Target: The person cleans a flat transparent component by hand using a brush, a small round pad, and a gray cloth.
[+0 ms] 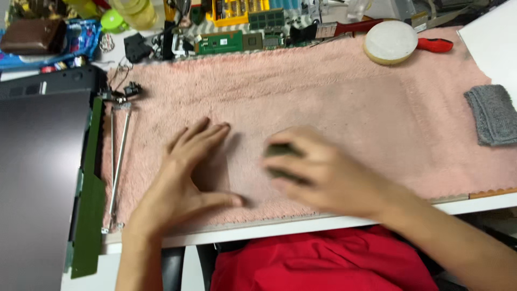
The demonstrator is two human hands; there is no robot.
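**Here, two hands on a pink towel, one closed round a small dark piece**

The pink towel point(323, 91) is spread over the white table point(301, 226), seemingly as a soft pad so that small parts neither slide nor get scratched. The left hand point(186, 172) lies open and flat on the towel, fingers spread and pointing to the far side, thumb out to the right; it holds nothing and appears to press the cloth down. The right hand point(318, 170) is blurred with motion, its fingers curled round a small dark object point(283, 151) whose kind cannot be made out.

That object sits near the middle of the towel, just right of the left hand's thumb and fingertips, apart from them, with bare towel between.

To the left, a thin metal rod point(119, 161) lies along the towel's edge beside a dark laptop panel point(37, 178). At the far edge lie green circuit boards point(226, 42), a round white disc point(390, 42) and a red-handled tool point(433, 44). A folded grey cloth point(493, 114) rests at the right.
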